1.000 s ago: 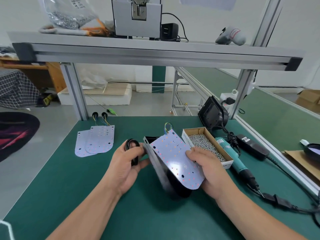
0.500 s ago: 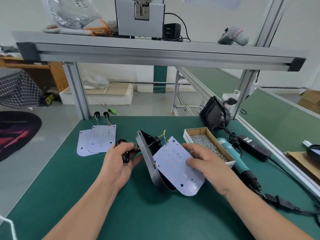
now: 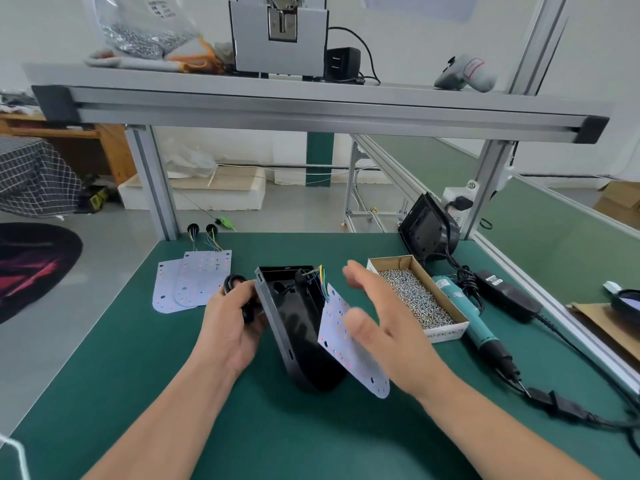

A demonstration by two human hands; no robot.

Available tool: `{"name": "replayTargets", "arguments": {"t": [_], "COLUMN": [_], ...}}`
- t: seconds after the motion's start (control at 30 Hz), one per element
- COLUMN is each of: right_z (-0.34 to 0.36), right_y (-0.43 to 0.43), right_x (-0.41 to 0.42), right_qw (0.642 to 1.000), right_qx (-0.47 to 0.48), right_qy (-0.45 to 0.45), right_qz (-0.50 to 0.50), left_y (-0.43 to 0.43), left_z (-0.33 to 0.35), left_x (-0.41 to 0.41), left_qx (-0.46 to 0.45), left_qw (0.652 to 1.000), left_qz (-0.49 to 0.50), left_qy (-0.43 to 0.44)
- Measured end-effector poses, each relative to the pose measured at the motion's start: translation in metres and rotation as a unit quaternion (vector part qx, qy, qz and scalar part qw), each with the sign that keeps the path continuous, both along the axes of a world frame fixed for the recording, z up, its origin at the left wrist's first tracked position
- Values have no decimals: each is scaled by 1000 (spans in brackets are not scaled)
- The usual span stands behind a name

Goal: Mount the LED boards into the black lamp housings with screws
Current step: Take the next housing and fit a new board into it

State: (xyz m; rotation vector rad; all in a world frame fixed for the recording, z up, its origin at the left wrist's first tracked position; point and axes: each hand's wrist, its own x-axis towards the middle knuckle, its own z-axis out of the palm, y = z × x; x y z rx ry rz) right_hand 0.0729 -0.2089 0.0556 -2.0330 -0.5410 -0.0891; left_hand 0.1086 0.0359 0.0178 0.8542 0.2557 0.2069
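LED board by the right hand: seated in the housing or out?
Out. The LED board leans against the black housing, outside its cavity; only its wires run inside.

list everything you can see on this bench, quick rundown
lamp housing: 1, black, centre
LED board: 1, white, wired, leaning at housing's right side
spare LED boards: 2, white, overlapping, far left
second housing: 1, black, back right
screw box: 1, cardboard, right of board
screwdriver: 1, teal, right of box
power adapter: 1, black, far right
left hand: 1, grips black cable loop left of housing
right hand: 1, open, above LED board
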Motion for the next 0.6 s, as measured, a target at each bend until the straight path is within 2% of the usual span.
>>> {"name": "replayTargets", "arguments": {"t": [0.17, 0.3, 0.43, 0.5, 0.6], "right_z": [-1, 0, 0, -1, 2], "right_y": [19, 15, 13, 13, 12], "right_x": [-6, 4, 14, 19, 20], "right_qw": [987, 989, 983, 988, 998], "right_qx": [-145, -141, -184, -156, -58], "right_qy": [-65, -50, -2, 19, 16], "right_qz": [29, -17, 2, 12, -12], "left_y": [-3, 0, -2, -5, -10], "left_z": [4, 7, 8, 8, 8], "left_x": [-2, -1, -1, -2, -4], "left_qx": [13, 5, -30, -52, -42], "left_qw": [1000, 1000, 999, 998, 998], "left_qz": [1, 13, -1, -10, -18], "left_qy": [-27, -26, -34, -40, -33]}}
